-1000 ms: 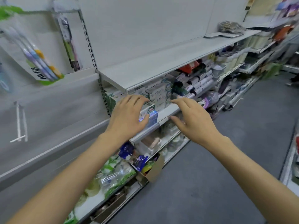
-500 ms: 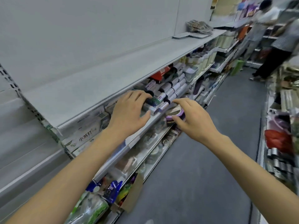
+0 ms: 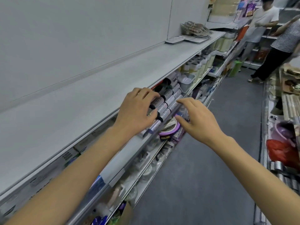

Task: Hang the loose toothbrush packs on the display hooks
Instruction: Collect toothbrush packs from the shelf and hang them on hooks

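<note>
No toothbrush pack and no display hook shows in this view. My left hand (image 3: 136, 111) is stretched forward over the front edge of the second shelf, its relaxed fingers in front of a stack of grey tubes with black caps (image 3: 169, 101). Whether it touches them I cannot tell. My right hand (image 3: 197, 117) hovers to the right of it above the aisle side of the shelf, fingers loosely spread. Neither hand holds anything.
A bare grey upper shelf (image 3: 113, 78) runs along the left under a white back panel. Lower shelves hold boxes, bags and a purple round item (image 3: 170, 129). Two people (image 3: 266, 21) stand at the aisle's far end. A red bag (image 3: 282, 151) lies at the right.
The view has swung right along the shelving. The hanging toothbrush packs and hook seen on the left have left the frame. Both hands keep the same outstretched pose.
</note>
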